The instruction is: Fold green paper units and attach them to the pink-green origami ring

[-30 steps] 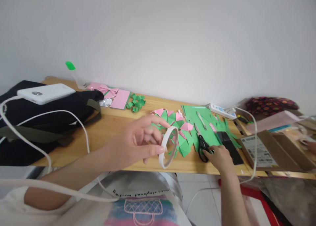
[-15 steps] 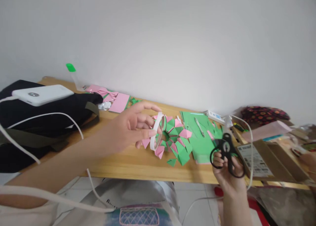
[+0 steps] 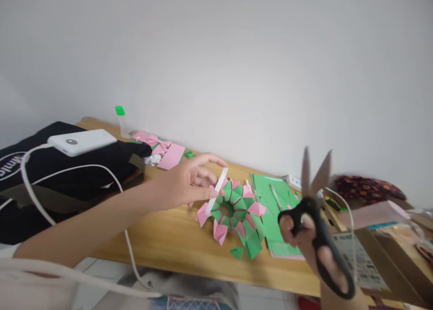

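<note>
Black scissors (image 3: 309, 206), ring (image 3: 217, 192), gap between, table edge (image 3: 189, 268)

Soft, diffuse light on a pale wall (image 3: 243, 84), with blur at the right.
The wall is brightest around its middle and greys toward the upper corners. A faint, soft-edged shadow dulls the front of the wooden desk (image 3: 162, 238). The scissors (image 3: 311, 206) and right hand (image 3: 306, 247) are smeared; the black bag (image 3: 74, 188) loses detail in its darkest folds. Wide-angle distortion stretches the cardboard box (image 3: 389, 265) near the right edge.
</note>
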`<action>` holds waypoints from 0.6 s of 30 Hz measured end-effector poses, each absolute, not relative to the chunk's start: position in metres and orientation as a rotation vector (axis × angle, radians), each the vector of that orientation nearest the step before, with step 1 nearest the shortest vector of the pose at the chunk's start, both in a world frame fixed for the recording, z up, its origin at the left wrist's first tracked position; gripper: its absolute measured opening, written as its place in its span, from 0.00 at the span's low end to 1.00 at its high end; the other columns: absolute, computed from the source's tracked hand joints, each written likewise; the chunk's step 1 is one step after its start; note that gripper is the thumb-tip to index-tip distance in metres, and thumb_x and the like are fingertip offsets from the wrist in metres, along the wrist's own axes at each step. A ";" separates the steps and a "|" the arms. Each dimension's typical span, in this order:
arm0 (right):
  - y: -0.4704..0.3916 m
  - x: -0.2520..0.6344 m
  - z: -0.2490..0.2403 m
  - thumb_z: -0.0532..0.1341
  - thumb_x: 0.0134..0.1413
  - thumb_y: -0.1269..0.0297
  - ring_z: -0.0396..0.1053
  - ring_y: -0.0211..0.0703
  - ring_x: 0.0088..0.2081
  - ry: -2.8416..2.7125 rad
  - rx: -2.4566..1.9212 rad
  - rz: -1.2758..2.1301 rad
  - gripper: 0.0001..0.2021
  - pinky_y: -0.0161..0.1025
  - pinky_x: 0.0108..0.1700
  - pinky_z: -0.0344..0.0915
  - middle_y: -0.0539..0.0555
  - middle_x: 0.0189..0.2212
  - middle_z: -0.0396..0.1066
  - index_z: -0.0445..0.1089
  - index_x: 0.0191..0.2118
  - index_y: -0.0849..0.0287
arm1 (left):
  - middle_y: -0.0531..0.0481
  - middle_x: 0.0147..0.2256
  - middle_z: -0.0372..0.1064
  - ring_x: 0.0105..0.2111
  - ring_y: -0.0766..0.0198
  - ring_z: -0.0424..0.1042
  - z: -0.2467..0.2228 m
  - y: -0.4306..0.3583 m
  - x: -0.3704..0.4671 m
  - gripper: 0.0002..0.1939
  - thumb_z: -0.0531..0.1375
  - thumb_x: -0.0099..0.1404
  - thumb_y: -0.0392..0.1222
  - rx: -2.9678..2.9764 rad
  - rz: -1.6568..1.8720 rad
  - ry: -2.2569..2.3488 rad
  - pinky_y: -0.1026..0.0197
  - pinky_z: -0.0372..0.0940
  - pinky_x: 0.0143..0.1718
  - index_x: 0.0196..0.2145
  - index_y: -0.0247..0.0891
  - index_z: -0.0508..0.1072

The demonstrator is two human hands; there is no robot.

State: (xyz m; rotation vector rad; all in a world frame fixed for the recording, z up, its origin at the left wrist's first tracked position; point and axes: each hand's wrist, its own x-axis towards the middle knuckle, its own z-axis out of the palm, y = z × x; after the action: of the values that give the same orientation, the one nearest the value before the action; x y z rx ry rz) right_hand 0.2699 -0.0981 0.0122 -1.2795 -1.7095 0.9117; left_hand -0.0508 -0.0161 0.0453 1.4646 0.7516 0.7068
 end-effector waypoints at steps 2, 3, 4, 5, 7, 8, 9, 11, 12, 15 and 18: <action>-0.094 0.285 0.022 0.65 0.42 0.37 0.72 0.50 0.34 -1.798 -1.519 0.786 0.26 0.43 0.34 0.71 0.56 0.32 0.74 0.73 0.39 0.54 | 0.52 0.34 0.72 0.27 0.68 0.71 0.049 -0.011 -0.052 0.24 0.65 0.59 0.41 1.491 0.732 0.765 0.68 0.62 0.25 0.52 0.42 0.63; -0.092 0.292 0.027 0.67 0.41 0.40 0.74 0.53 0.39 -1.837 -1.622 0.715 0.27 0.44 0.38 0.72 0.58 0.38 0.76 0.73 0.43 0.55 | 0.52 0.33 0.73 0.28 0.67 0.71 0.050 -0.009 -0.052 0.24 0.65 0.59 0.41 1.503 0.746 0.770 0.67 0.62 0.27 0.52 0.42 0.64; -0.089 0.297 0.031 0.68 0.41 0.43 0.75 0.55 0.42 -1.882 -1.706 0.648 0.28 0.46 0.41 0.73 0.59 0.42 0.77 0.73 0.46 0.56 | 0.52 0.33 0.73 0.29 0.67 0.71 0.051 -0.006 -0.052 0.23 0.65 0.59 0.41 1.512 0.756 0.776 0.66 0.62 0.28 0.51 0.43 0.64; -0.086 0.300 0.035 0.68 0.41 0.45 0.75 0.57 0.44 -1.935 -1.750 0.586 0.28 0.47 0.44 0.73 0.60 0.44 0.77 0.73 0.48 0.56 | 0.53 0.33 0.73 0.29 0.67 0.71 0.051 -0.004 -0.051 0.23 0.65 0.60 0.42 1.520 0.759 0.779 0.66 0.62 0.29 0.51 0.43 0.64; -0.077 0.301 0.045 0.69 0.42 0.49 0.76 0.55 0.43 -2.068 -1.757 0.504 0.27 0.45 0.44 0.74 0.58 0.43 0.78 0.74 0.48 0.55 | 0.53 0.34 0.74 0.30 0.67 0.71 0.051 0.001 -0.050 0.22 0.65 0.61 0.42 1.540 0.749 0.776 0.64 0.63 0.31 0.51 0.44 0.64; -0.071 0.298 0.051 0.69 0.42 0.50 0.77 0.53 0.40 -2.130 -1.735 0.472 0.25 0.43 0.42 0.74 0.57 0.41 0.79 0.74 0.48 0.55 | 0.53 0.34 0.74 0.30 0.67 0.71 0.051 0.004 -0.049 0.22 0.65 0.61 0.42 1.550 0.745 0.773 0.64 0.63 0.32 0.51 0.44 0.64; -0.066 0.293 0.057 0.68 0.43 0.51 0.77 0.50 0.36 -2.181 -1.705 0.447 0.23 0.40 0.38 0.74 0.55 0.38 0.79 0.75 0.46 0.54 | 0.53 0.35 0.74 0.30 0.67 0.71 0.051 0.006 -0.048 0.21 0.65 0.61 0.42 1.556 0.740 0.766 0.64 0.63 0.32 0.51 0.44 0.64; -0.056 0.281 0.067 0.66 0.47 0.52 0.74 0.45 0.29 -2.284 -1.629 0.450 0.15 0.37 0.31 0.72 0.52 0.30 0.78 0.76 0.41 0.53 | 0.53 0.35 0.74 0.29 0.67 0.72 0.051 0.010 -0.046 0.21 0.64 0.61 0.40 1.561 0.732 0.752 0.64 0.63 0.31 0.51 0.45 0.64; -0.051 0.275 0.072 0.65 0.49 0.53 0.73 0.43 0.26 -2.327 -1.581 0.454 0.12 0.36 0.28 0.71 0.51 0.26 0.77 0.76 0.36 0.52 | 0.52 0.35 0.75 0.29 0.67 0.72 0.052 0.011 -0.045 0.21 0.64 0.62 0.40 1.562 0.730 0.748 0.64 0.63 0.31 0.51 0.45 0.64; -0.040 0.265 0.079 0.61 0.53 0.52 0.67 0.41 0.21 -2.435 -1.487 0.507 0.11 0.35 0.22 0.65 0.49 0.19 0.71 0.73 0.27 0.51 | 0.52 0.36 0.75 0.30 0.67 0.71 0.053 0.014 -0.042 0.20 0.63 0.62 0.38 1.575 0.734 0.731 0.64 0.64 0.32 0.51 0.44 0.65; -0.033 0.269 0.080 0.61 0.54 0.51 0.64 0.40 0.19 -2.456 -1.509 0.555 0.12 0.35 0.20 0.61 0.47 0.16 0.68 0.72 0.26 0.51 | 0.53 0.35 0.74 0.29 0.68 0.70 0.054 0.016 -0.041 0.19 0.62 0.62 0.37 1.574 0.740 0.734 0.65 0.64 0.32 0.51 0.45 0.65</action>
State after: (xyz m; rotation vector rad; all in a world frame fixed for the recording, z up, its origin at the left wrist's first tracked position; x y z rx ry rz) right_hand 0.2691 -0.0335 0.0796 -1.5092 -2.4561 0.5554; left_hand -0.0408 0.0156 0.0538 1.5739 0.7336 0.7398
